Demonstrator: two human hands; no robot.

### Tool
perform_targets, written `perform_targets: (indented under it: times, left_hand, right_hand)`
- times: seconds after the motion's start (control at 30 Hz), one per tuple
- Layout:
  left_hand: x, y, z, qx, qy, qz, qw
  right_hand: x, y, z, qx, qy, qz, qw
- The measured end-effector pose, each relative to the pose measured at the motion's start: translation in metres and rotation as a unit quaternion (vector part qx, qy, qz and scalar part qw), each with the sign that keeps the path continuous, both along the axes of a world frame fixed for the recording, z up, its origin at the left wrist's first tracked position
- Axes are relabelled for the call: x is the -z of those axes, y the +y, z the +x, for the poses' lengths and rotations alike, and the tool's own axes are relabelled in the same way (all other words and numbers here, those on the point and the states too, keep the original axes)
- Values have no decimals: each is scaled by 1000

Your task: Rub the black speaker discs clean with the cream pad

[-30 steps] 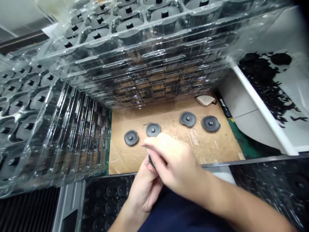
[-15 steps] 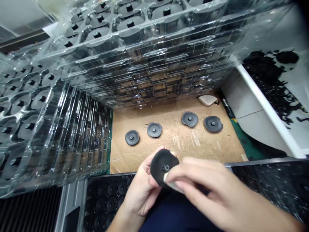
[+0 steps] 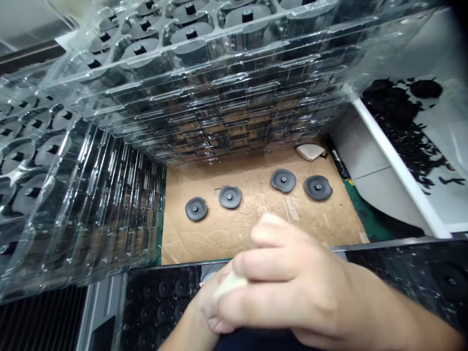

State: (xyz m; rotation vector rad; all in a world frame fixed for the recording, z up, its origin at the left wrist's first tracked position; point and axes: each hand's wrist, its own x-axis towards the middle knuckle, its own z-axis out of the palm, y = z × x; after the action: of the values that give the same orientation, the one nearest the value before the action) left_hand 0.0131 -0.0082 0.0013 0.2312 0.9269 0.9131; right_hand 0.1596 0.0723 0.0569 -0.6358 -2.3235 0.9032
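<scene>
My right hand (image 3: 281, 282) is closed, fingers bent around a small pale pad (image 3: 230, 284) that pokes out at its left side. Behind it, my left hand (image 3: 210, 304) is mostly covered, its fingers hidden. The black rubber disc in the left hand half a second ago is now out of sight behind my right hand. Beyond the hands, similar dark discs with a small central stem lie on the cardboard: a left disc (image 3: 196, 209), one beside it (image 3: 230, 197), and a pair at the right, an inner disc (image 3: 283, 180) and an outer disc (image 3: 318, 187).
Tall stacks of clear plastic trays with discs rise at the back (image 3: 190, 68) and left (image 3: 109, 195). A white wedge-shaped piece (image 3: 310, 151) lies on the cardboard (image 3: 256, 229). On the right, a white bin (image 3: 405, 165) holds black scraps. A dark tray (image 3: 161, 302) sits below.
My right hand has swung left and up across my left hand, covering the disc. The whole view has shifted slightly; the discs on the cardboard stay in place.
</scene>
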Motion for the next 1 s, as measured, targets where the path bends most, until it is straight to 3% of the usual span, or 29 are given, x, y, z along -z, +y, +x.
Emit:
perform_targets:
  times: [0.07,0.17,0.23,0.3,0.43,0.57,0.67,0.73,0.83,0.93,1.0]
  left_hand:
    - [-2,9,-6,88,-58,-37,994]
    - [-4,25,-17,157,-186,-84,966]
    - [-3,31,-23,140,-243,-90,956]
    - [-2,33,-28,102,-240,-82,962]
    - [3,32,-31,33,-178,-77,980]
    - [5,37,-27,-22,-135,-53,989]
    - [4,41,-22,-37,-108,-32,993]
    - [5,42,-18,-43,-82,-23,995]
    - [5,40,-11,-46,-41,-7,998]
    - [3,37,-6,-55,8,29,998]
    - [0,35,-5,-63,37,33,997]
  right_hand:
    - [7,3,2,-6,35,-32,999]
    - [32,5,11,191,-3,-127,973]
    - [57,0,18,299,-45,-186,935]
    - [85,-13,20,335,-55,-208,918]
    - [131,-50,11,340,-51,-177,922]
    - [150,-71,3,355,-50,-159,920]
    - [147,-63,8,358,-51,-159,919]
    - [135,-51,13,355,-45,-165,919]
    - [98,-33,13,389,-16,-163,907]
    - [50,-25,-3,426,80,-109,895]
    - [26,-23,-15,341,129,-88,927]
